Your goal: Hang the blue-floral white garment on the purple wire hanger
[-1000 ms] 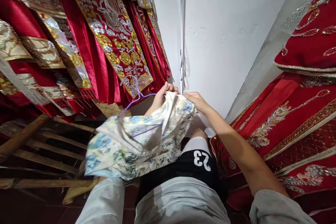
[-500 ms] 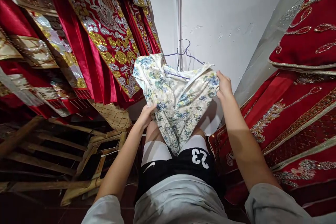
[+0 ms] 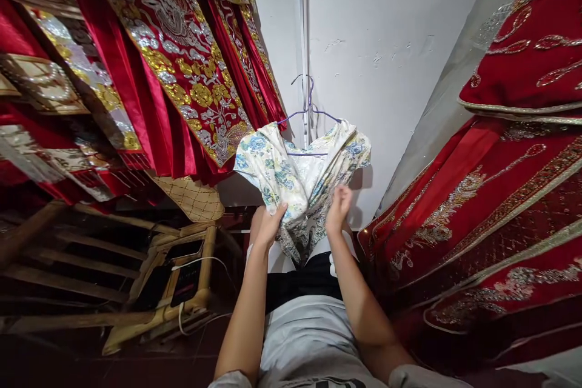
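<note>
A short-sleeved, white floral blouse (image 3: 279, 176) with blue, green and yellow flowers hangs on a thin purple wire hanger (image 3: 325, 113). Its wrapped V-neck faces me and its lower part gathers above my lap. My left hand (image 3: 271, 223) is closed on the cloth at the blouse's lower left front, thumb on top. In front of the right side is my right hand (image 3: 339, 209), its fingers loosely bent and slightly blurred, with no cloth visible between them. The hanger's hook is beside a narrow vertical pole (image 3: 305, 42).
Red garments with gold and silver embroidery (image 3: 200, 85) hang at the left. More beaded red garments (image 3: 513, 151) hang at the right. A bamboo chair (image 3: 204, 267) at the lower left holds a phone (image 3: 186, 284) with a white cable. Behind the blouse is a white wall (image 3: 386, 6).
My right hand has let go of the blouse's right sleeve and moved inward and down. My left hand has shifted right and down with the cloth. The blouse hangs lower, its right sleeve loose.
</note>
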The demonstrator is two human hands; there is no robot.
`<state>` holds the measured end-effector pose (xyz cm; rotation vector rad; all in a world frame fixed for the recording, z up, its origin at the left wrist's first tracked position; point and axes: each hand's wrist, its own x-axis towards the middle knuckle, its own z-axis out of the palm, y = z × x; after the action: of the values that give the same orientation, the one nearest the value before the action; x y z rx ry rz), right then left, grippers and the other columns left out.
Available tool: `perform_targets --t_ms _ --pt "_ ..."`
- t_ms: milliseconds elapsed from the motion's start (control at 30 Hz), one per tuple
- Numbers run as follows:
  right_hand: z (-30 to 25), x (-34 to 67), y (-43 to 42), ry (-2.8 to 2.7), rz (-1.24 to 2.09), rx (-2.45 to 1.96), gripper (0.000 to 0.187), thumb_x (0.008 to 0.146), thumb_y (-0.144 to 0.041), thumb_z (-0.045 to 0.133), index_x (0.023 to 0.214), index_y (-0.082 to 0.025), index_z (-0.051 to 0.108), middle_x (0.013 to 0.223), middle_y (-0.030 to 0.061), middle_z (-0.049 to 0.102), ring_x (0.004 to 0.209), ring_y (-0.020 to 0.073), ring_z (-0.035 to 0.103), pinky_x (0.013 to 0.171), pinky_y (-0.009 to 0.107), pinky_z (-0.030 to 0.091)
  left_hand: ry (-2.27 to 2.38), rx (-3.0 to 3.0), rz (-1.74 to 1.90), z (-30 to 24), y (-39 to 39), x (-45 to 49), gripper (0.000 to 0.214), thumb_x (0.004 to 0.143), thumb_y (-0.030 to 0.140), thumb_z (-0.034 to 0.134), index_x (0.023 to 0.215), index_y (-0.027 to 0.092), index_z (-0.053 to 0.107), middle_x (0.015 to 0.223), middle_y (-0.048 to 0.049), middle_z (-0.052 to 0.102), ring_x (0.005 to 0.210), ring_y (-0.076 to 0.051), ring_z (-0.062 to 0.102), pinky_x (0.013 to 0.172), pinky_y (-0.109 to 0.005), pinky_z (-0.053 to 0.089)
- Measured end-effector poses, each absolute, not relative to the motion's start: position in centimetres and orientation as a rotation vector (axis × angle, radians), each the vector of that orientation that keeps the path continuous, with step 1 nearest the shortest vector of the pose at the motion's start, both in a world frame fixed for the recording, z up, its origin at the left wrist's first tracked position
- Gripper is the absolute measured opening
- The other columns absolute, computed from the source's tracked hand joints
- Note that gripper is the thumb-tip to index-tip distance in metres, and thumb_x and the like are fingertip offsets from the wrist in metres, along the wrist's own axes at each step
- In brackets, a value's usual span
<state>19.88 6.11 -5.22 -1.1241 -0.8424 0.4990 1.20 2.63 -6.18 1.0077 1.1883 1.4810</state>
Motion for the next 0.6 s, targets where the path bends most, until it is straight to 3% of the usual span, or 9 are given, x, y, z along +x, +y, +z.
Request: perform_targets --t_ms 100,267,600 --pt "-8.9 16.6 3.6 -1.231 0.883 -1.035 0.043 0.096 -0.062 0.04 0.095 -0.022 0.055 0.092 0.0096 0.061 0.084 0.0237 0.059 0.077 0.037 0.051 1.193 0.996 1.497 -5.8 2.4 1.6 0.07 0.079 0.045 0.081 0.141 0.02 0.059 0.152 -0.0114 0.055 0.144 -0.034 0.049 0.118 -0.042 0.043" --pt "-9.2 16.5 2.9 -1.547 1.023 -0.915 0.04 0.094 -0.061 0.052 0.08 -0.024 0.052 0.074 0.0014 0.056 0.074 0.0199 0.056 0.07 0.031 0.045 1.179 0.973 1.549 -5.3 1.7 1.0 0.072 0.082 0.046 0.077 0.145 0.019 0.055 0.15 -0.0137 0.057 0.141 -0.034 0.051 0.115 -0.043 0.045" --pt "-8.9 17.0 3.1 -1.422 1.247 -0.908 0.034 0.089 -0.055 0.057 0.085 -0.021 0.059 0.067 0.0011 0.059 0.06 0.0165 0.052 0.059 0.029 0.042 1.188 1.05 1.515 -5.7 1.8 1.3 0.068 0.083 0.052 0.076 0.139 0.021 0.055 0.149 -0.0135 0.057 0.144 -0.032 0.048 0.116 -0.042 0.042"
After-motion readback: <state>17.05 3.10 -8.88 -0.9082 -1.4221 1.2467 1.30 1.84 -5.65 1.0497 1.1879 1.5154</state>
